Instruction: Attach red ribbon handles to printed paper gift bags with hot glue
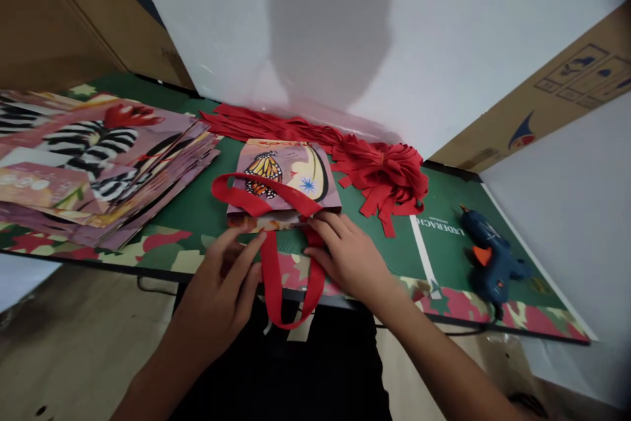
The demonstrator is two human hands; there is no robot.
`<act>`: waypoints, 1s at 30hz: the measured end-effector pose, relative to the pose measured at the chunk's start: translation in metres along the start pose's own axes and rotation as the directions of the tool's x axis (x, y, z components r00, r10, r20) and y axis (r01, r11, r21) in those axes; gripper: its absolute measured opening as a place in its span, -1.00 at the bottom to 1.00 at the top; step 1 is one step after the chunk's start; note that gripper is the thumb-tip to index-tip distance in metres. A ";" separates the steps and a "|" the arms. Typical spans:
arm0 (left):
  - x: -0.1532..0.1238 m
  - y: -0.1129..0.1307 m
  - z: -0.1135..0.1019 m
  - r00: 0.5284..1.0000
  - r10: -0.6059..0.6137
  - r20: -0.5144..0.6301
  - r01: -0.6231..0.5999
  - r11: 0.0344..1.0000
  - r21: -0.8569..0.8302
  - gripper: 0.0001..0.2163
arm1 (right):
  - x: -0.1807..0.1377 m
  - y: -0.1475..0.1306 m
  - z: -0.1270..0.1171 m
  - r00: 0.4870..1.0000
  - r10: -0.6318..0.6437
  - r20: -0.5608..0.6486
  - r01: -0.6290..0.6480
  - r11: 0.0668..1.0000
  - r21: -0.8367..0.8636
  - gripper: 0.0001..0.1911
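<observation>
A small paper gift bag (290,178) with a printed butterfly lies flat, its opening facing me. Two red ribbon handles are on it: the upper handle (236,194) lies over the printed face, and the lower handle (290,324) loops down past the table edge. My left hand (227,280) is closed at the left corner of the bag's mouth, fingertips on the rim. Fingers of my right hand (352,257) pinch the right side of the mouth, where a handle end meets the paper. The inner side of the mouth is partly hidden by my fingers.
A stack of printed paper bags (98,171) lies at left. Behind are red ribbon strips (276,124) and a tied ribbon bundle (384,168). A blue glue gun (495,253) with a cord rests at right on the green table (394,250). Cardboard boxes (557,89) and white panels surround it.
</observation>
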State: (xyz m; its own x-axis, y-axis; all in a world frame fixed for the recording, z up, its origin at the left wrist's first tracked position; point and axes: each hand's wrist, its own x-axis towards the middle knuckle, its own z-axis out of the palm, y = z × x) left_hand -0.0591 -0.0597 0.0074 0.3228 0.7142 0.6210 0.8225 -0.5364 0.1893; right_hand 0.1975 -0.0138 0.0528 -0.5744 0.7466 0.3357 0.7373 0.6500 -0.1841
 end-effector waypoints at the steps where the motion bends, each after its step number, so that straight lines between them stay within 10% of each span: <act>1: 0.003 -0.001 0.000 1.000 -0.001 0.008 0.000 1.000 0.026 -0.47 | -0.001 0.000 0.001 1.000 -0.005 -0.011 0.005 1.000 -0.003 -0.55; 30: 0.021 0.002 0.002 1.000 -0.002 0.001 0.003 0.998 -0.070 -0.76 | 0.030 -0.028 -0.012 0.880 0.337 0.335 -0.371 0.928 0.041 -0.67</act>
State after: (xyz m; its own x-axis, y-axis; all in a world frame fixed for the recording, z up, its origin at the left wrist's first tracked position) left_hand -0.0492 -0.0447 0.0192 0.3212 0.7159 0.6199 0.7884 -0.5648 0.2438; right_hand 0.1643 -0.0114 0.0794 -0.3758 0.9235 -0.0765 0.8825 0.3315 -0.3336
